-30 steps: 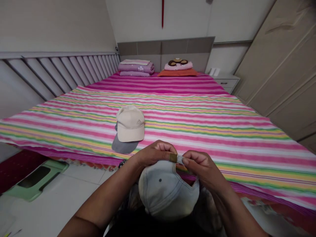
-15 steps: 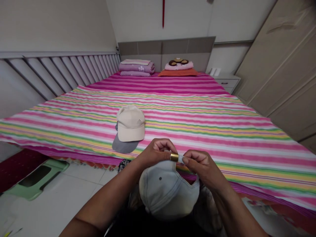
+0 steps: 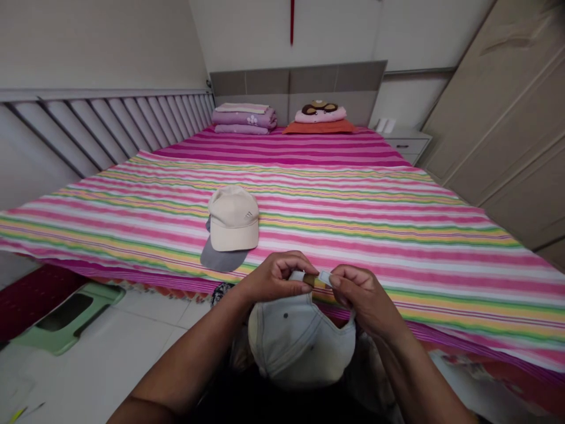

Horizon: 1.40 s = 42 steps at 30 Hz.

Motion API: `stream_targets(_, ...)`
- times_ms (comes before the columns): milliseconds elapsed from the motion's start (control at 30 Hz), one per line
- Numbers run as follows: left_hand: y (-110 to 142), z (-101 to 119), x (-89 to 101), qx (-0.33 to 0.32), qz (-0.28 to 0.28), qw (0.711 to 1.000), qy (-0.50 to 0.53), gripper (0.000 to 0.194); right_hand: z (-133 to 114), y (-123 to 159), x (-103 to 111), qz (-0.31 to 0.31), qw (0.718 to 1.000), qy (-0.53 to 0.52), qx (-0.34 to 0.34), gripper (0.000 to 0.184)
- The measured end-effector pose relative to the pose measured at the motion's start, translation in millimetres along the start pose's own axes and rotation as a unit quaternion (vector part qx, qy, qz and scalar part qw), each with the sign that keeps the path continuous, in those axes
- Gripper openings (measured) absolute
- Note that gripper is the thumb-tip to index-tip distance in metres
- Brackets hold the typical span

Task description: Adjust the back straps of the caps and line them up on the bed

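Observation:
A pale blue baseball cap (image 3: 295, 341) rests in my lap, with its rear opening and strap facing the bed. My left hand (image 3: 285, 277) is closed on the buckle side of the strap, where a brass-coloured buckle (image 3: 314, 282) shows at the fingertips. Pinched in my right hand (image 3: 359, 288) is the pale end of the strap (image 3: 325, 277), close to the buckle. Whether that end touches the buckle I cannot tell. Beyond my hands, a beige cap (image 3: 233, 218) lies on the bed, partly over a grey cap (image 3: 223, 259).
The bed (image 3: 353, 206) has a striped cover. Folded purple bedding (image 3: 245, 121) and an orange and pink stack (image 3: 320, 121) lie by the headboard (image 3: 309, 82). A green stool (image 3: 66, 318) stands on the floor at left. Railings (image 3: 110, 126) run along the left side.
The buckle has tipped, and its shiny face is less visible. The strap end in my right hand shows more clearly, with its tip beside the buckle. The caps on the bed stay put.

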<state>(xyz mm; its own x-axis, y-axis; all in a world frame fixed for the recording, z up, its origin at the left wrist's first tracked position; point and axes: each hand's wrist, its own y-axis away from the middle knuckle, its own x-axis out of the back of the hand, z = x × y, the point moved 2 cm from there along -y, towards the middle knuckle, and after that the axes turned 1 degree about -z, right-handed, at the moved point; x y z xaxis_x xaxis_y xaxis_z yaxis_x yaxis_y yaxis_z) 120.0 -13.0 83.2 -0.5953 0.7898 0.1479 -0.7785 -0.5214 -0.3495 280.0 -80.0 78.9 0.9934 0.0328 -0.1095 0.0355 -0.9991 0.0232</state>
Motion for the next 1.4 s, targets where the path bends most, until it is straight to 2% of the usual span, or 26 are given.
stream_targets(133, 1, -3, 1.2, -0.019, -0.017, 0.999, -0.025, 0.039, 3, 1, 1, -0.001, 1.000, -0.004, -0.008, 0.026)
stream_targets(400, 0, -2, 0.8, 0.023, 0.020, 0.999, 0.016, 0.029, 5, 1, -1, 0.010, 0.999, -0.003, -0.031, 0.029)
stream_targets(567, 1, -3, 1.1, 0.018, 0.010, 0.999, 0.028, 0.037, 6, 0, -2, 0.007, 0.999, -0.006, -0.032, 0.030)
stream_targets(833, 2, -7, 0.1, 0.043, 0.036, 0.998, 0.043, 0.032, 6, -1, -3, 0.009, 1.000, -0.010, -0.021, 0.029)
stream_targets(967, 4, -10, 0.6, 0.054, 0.028, 0.995, 0.073, 0.033, 8, -1, -3, 0.004, 1.000, -0.013, -0.024, 0.027)
stream_targets(1167, 4, -9, 1.3, 0.032, 0.030, 0.999, 0.018, 0.032, 8, -1, -5, -0.008, 0.999, -0.015, -0.028, 0.028)
stream_targets(1300, 5, -8, 0.0, -0.004, 0.015, 0.998, -0.057, 0.041, 9, -2, -5, -0.010, 0.999, -0.019, -0.030, 0.028)
stream_targets(1400, 4, -8, -1.8, -0.030, 0.023, 0.995, -0.090, 0.039, 12, -2, -6, -0.017, 0.998, -0.047, -0.041, 0.028)
